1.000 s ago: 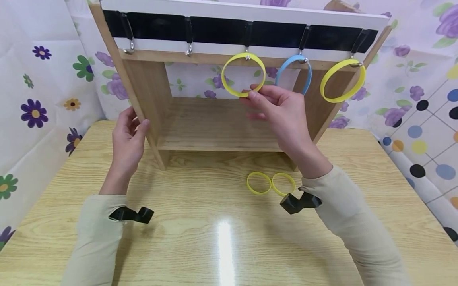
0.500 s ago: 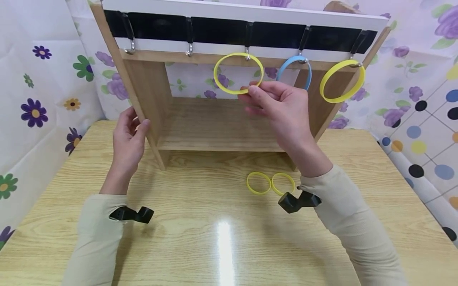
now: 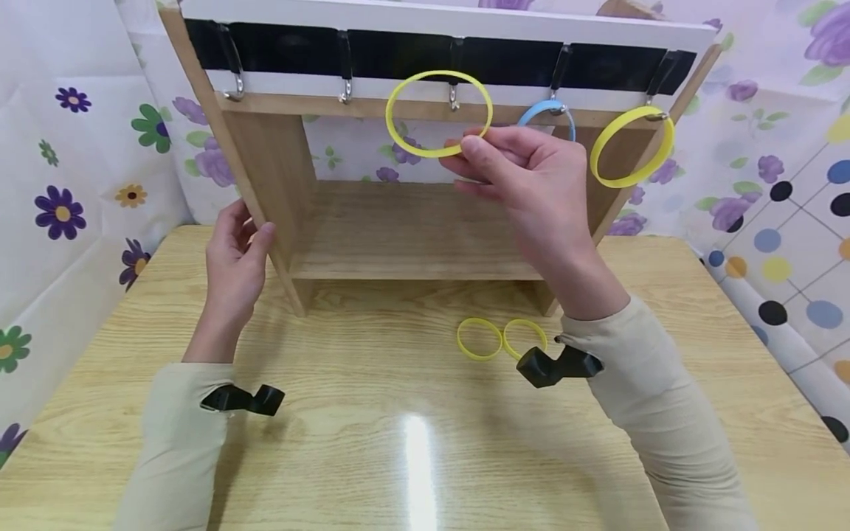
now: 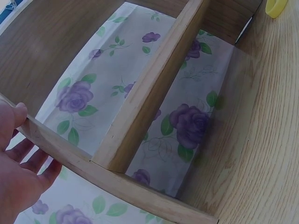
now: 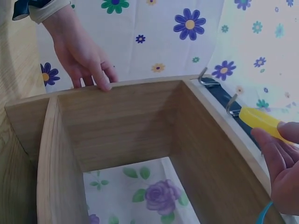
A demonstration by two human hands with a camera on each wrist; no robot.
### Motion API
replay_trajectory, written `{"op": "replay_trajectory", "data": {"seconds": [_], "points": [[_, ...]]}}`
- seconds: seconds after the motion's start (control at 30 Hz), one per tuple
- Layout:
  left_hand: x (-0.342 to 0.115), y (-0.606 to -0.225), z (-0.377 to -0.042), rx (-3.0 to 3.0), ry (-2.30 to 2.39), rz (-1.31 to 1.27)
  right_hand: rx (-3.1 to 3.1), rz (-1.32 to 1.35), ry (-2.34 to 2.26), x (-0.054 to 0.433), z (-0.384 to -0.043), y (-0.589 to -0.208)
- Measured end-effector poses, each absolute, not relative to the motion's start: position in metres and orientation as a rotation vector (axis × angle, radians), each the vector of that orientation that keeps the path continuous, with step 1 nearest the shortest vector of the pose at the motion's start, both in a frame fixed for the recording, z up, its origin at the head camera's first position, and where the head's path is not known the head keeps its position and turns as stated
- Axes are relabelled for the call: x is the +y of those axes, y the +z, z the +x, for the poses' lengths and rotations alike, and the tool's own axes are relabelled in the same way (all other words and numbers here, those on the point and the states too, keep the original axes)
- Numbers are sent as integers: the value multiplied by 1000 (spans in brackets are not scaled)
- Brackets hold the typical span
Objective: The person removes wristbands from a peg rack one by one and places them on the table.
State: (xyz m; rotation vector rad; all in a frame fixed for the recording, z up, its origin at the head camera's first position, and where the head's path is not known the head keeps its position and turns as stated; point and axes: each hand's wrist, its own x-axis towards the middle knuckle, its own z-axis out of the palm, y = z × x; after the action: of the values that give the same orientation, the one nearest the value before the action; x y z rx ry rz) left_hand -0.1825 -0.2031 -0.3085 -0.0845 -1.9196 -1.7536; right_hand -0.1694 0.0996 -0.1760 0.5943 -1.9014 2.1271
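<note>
My right hand (image 3: 531, 173) pinches a yellow ring (image 3: 425, 154) by its lower right rim, between thumb and fingers. The ring is held up in front of the middle metal hook (image 3: 454, 99), which shows through it. In the right wrist view the yellow ring (image 5: 259, 122) appears edge-on, near one of the hooks (image 5: 231, 105). My left hand (image 3: 235, 265) grips the left side panel of a wooden shelf (image 3: 408, 228), thumb on the front edge. A blue ring (image 3: 541, 107) and another yellow ring (image 3: 622, 181) hang on the two right-hand hooks.
Two more yellow rings, a left one (image 3: 459, 341) and a right one (image 3: 545, 341), lie side by side on the wooden table (image 3: 332, 442). The two left hooks, a far-left one (image 3: 235, 88) and its neighbour (image 3: 345, 90), hold nothing. Flower-patterned cloth (image 3: 93, 147) stands behind and at the sides.
My right hand has risen, taking the yellow ring up and slightly left. The ring now tilts flatter, its top over the black strip. My left hand stays on the shelf panel.
</note>
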Motion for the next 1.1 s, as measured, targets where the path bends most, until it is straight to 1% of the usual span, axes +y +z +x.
{"op": "replay_trajectory", "data": {"seconds": [0.2,0.37,0.47,0.73,1.1], "points": [[-203,-309,-182,-1913,-1767,-97,-1991,685,2079,107,-168,-180],[-203,-309,-182,-1915,-1760,-90,-2126,826,2004,111,-168,-190],[-203,-309,-182,-1916,-1755,-92,-2158,856,2009,111,-168,-197],[-203,-308,-182,-1898,-1768,-96,-2272,849,2012,120,-170,-215],[-203,-307,-182,-1921,-1739,-86,-2330,744,2079,137,-173,-244]]}}
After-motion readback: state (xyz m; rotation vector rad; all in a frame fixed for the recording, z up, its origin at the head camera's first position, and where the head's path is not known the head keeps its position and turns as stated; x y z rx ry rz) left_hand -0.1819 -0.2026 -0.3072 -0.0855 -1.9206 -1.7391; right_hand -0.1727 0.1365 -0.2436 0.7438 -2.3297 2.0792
